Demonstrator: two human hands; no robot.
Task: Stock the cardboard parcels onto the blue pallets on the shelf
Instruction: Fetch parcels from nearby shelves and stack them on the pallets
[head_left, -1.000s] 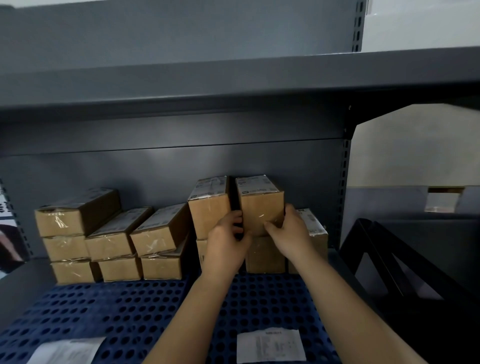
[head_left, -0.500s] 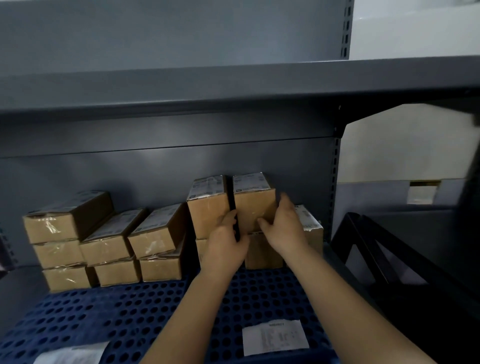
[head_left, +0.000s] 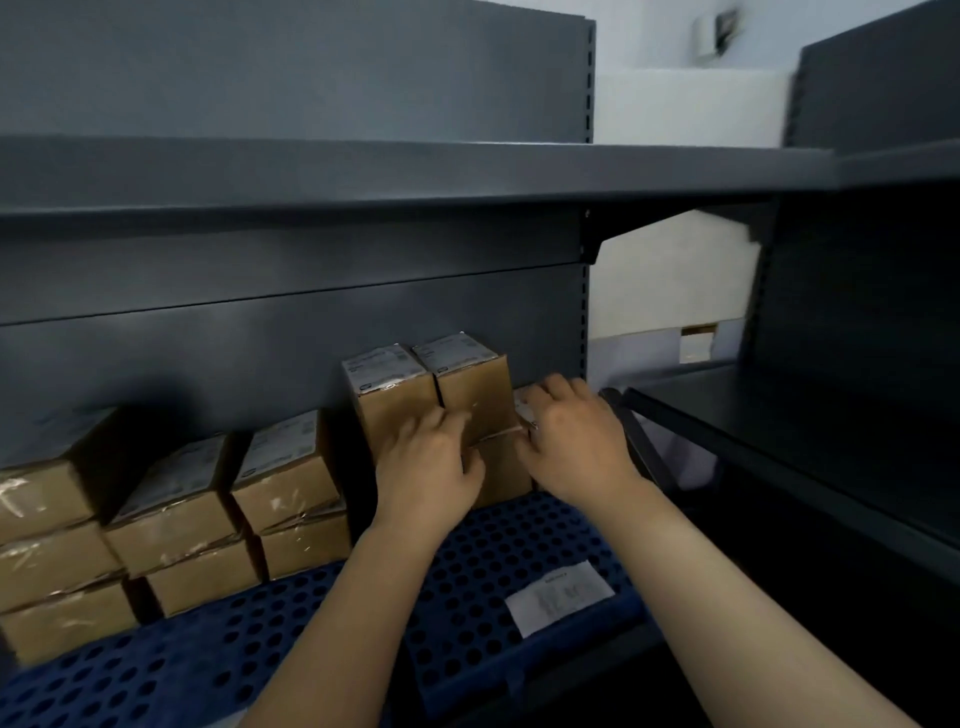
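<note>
Two brown cardboard parcels stand side by side on top of a stack at the back of the blue pallet (head_left: 519, 540): the left top parcel (head_left: 387, 402) and the right top parcel (head_left: 475, 387). My left hand (head_left: 428, 467) lies with spread fingers against the stack's front, below those two. My right hand (head_left: 571, 441) rests over a lower parcel (head_left: 522, 408) at the stack's right end, hiding most of it. Neither hand lifts anything. Several more parcels (head_left: 182, 519) are stacked to the left.
A grey shelf board (head_left: 363, 176) hangs low above the parcels. A perforated upright (head_left: 586, 322) bounds the bay on the right, beside a dark neighbouring shelf (head_left: 779, 441). A white paper label (head_left: 558, 597) lies on the pallet near the front.
Both hands have left the right top parcel. The left hand dropped to the stack's front, the right hand slid right onto the lower parcel. The view swung right.
</note>
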